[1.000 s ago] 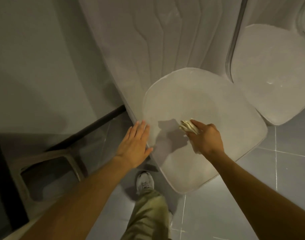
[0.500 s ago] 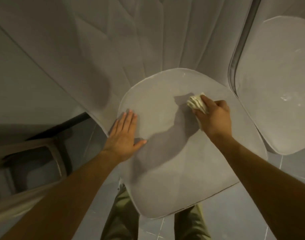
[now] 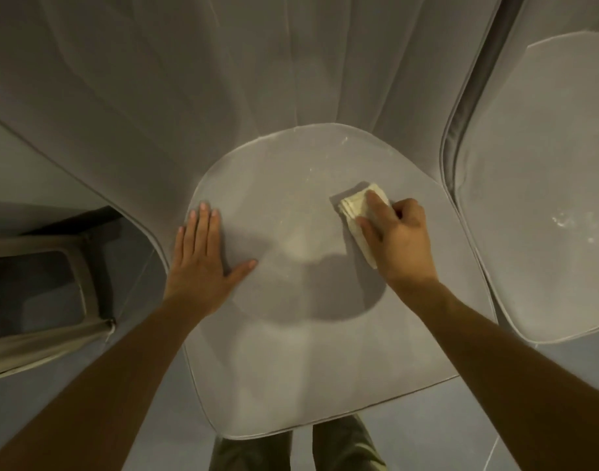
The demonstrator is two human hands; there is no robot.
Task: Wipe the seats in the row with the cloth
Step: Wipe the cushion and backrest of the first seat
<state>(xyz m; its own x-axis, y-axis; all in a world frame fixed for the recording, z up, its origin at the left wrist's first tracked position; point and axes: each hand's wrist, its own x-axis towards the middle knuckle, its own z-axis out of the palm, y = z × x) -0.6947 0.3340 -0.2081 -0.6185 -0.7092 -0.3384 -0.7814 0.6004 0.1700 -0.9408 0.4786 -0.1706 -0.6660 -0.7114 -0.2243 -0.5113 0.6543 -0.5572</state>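
Head view: the right hand (image 3: 401,241), fingers curled, presses the soft, light folded cloth (image 3: 357,212) near the seat (image 3: 291,368)'s back right corner, best gripped from above, while the left hand (image 3: 202,253) rests flat and spread at its left edge.

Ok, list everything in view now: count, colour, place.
seat: one, grey, centre, under both hands.
neighbouring seat: one, grey, white specks, right.
backrests: two, grey, one behind each seat.
cloth: one, cream, folded, on the seat.
plastic frame: one, beige, far left.
floor: grey tiles, below.
trousers: olive, bottom edge.
left hand: flat on the seat's left edge.
right hand: grip on the cloth.
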